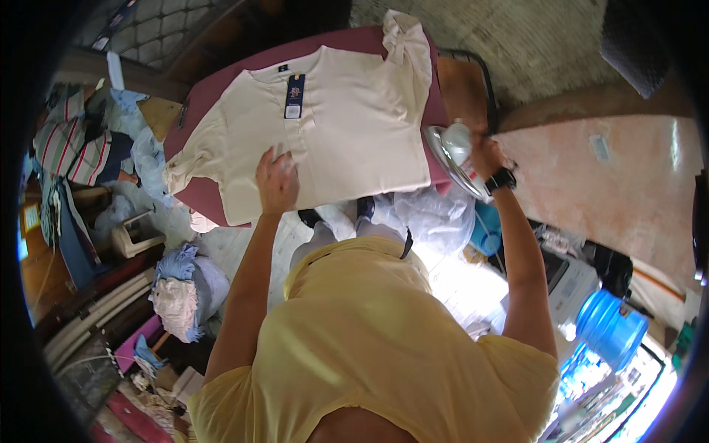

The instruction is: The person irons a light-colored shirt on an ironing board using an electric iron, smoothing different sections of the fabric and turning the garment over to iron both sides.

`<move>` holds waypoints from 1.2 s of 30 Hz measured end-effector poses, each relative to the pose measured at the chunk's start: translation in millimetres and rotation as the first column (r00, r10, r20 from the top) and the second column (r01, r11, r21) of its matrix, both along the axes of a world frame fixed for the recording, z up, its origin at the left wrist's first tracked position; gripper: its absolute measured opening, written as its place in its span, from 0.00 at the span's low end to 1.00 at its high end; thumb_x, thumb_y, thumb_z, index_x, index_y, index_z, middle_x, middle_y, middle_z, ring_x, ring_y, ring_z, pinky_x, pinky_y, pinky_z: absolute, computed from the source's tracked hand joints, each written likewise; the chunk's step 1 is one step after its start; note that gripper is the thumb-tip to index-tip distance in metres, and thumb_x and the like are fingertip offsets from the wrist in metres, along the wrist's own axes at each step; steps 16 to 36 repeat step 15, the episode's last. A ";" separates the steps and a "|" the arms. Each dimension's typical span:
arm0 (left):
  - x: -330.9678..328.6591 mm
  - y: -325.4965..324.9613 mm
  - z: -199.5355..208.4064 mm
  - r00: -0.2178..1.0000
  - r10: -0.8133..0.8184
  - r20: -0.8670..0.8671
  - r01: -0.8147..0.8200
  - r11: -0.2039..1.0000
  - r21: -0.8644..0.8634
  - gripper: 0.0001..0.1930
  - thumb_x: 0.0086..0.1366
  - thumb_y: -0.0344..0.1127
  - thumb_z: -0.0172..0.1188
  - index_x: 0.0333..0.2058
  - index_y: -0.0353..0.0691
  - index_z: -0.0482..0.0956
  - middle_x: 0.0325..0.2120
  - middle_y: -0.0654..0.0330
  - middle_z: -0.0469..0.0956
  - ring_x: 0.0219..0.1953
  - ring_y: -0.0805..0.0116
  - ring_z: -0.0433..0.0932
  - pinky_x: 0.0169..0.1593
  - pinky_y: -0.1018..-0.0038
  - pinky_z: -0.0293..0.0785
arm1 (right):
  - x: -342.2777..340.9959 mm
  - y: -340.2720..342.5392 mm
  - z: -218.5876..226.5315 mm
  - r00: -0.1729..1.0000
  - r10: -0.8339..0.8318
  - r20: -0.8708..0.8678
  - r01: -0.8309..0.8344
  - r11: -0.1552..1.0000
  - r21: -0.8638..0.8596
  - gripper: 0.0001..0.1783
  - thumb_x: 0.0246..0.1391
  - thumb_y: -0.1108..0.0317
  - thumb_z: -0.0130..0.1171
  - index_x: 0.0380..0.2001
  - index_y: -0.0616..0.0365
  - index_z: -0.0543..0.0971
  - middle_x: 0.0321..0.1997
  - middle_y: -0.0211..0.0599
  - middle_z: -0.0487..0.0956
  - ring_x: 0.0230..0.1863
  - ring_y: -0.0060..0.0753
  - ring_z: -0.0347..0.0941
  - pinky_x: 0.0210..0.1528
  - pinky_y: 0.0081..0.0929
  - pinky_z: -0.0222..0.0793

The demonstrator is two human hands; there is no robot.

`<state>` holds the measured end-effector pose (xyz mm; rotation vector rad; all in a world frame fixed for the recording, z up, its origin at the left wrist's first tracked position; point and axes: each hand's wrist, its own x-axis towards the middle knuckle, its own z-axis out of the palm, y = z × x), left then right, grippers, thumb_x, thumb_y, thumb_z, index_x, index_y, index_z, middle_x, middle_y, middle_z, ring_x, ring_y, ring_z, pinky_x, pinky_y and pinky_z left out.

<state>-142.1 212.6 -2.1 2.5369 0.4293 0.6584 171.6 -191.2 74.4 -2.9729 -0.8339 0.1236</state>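
A cream blouse (347, 140) lies spread out on a maroon-covered ironing board (199, 198), its neckline toward the far edge. A dark blue hang tag (294, 96) rests on its front below the collar. My left hand (278, 181) is on the near part of the blouse, fingers stretched out and holding nothing. At the board's right edge, my right hand (487, 157) is closed on what looks like a clothes iron (456, 143), white on top with a shiny metal rim. Its handle is mostly hidden by my fingers. One blouse sleeve bunches up at the far right corner.
A pinkish tabletop (561, 162) stands to the right. Clear plastic (436, 221) lies below the board. Piled clothes (77, 148) and a cloth bundle (181, 292) are at the left. A large blue water bottle (609, 328) sits at the lower right.
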 end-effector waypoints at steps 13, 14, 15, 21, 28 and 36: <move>-127.6 38.4 27.0 0.810 0.587 -0.012 -0.580 0.802 0.143 0.17 0.68 0.36 0.55 0.53 0.38 0.72 0.55 0.49 0.68 0.58 0.48 0.65 0.60 0.56 0.60 | 173.8 80.6 -34.8 0.884 -0.406 -0.230 0.454 0.862 0.224 0.44 0.41 0.28 0.61 0.49 0.54 0.80 0.49 0.53 0.80 0.53 0.52 0.76 0.54 0.43 0.71; -133.8 42.5 31.3 0.810 0.586 -0.013 -0.580 0.804 0.134 0.17 0.67 0.36 0.56 0.53 0.38 0.72 0.55 0.50 0.68 0.58 0.48 0.65 0.60 0.55 0.60 | 169.4 86.2 -36.1 0.894 -0.319 -0.315 0.424 0.830 0.363 0.40 0.45 0.33 0.62 0.54 0.50 0.77 0.49 0.48 0.81 0.53 0.48 0.77 0.57 0.42 0.70; -134.7 51.5 35.8 0.817 0.577 -0.008 -0.572 0.811 0.123 0.18 0.67 0.35 0.57 0.53 0.38 0.72 0.56 0.50 0.67 0.58 0.48 0.65 0.60 0.55 0.60 | 174.5 102.6 -34.2 0.902 -0.296 -0.313 0.403 0.837 0.370 0.40 0.45 0.33 0.62 0.54 0.50 0.77 0.49 0.48 0.81 0.53 0.48 0.77 0.57 0.42 0.70; -134.7 51.5 35.8 0.817 0.577 -0.008 -0.572 0.811 0.123 0.18 0.67 0.35 0.57 0.53 0.38 0.72 0.56 0.50 0.67 0.58 0.48 0.65 0.60 0.55 0.60 | 174.5 102.6 -34.2 0.902 -0.296 -0.313 0.403 0.837 0.370 0.40 0.45 0.33 0.62 0.54 0.50 0.77 0.49 0.48 0.81 0.53 0.48 0.77 0.57 0.42 0.70; -134.7 51.5 35.8 0.817 0.577 -0.008 -0.572 0.811 0.123 0.18 0.67 0.35 0.57 0.53 0.38 0.72 0.56 0.50 0.67 0.58 0.48 0.65 0.60 0.55 0.60 | 174.5 102.6 -34.2 0.902 -0.296 -0.313 0.403 0.837 0.370 0.40 0.45 0.33 0.62 0.54 0.50 0.77 0.49 0.48 0.81 0.53 0.48 0.77 0.57 0.42 0.70; -134.7 51.5 35.8 0.817 0.577 -0.008 -0.572 0.811 0.123 0.18 0.67 0.35 0.57 0.53 0.38 0.72 0.56 0.50 0.67 0.58 0.48 0.65 0.60 0.55 0.60 | 174.5 102.6 -34.2 0.902 -0.296 -0.313 0.403 0.837 0.370 0.40 0.45 0.33 0.62 0.54 0.50 0.77 0.49 0.48 0.81 0.53 0.48 0.77 0.57 0.42 0.70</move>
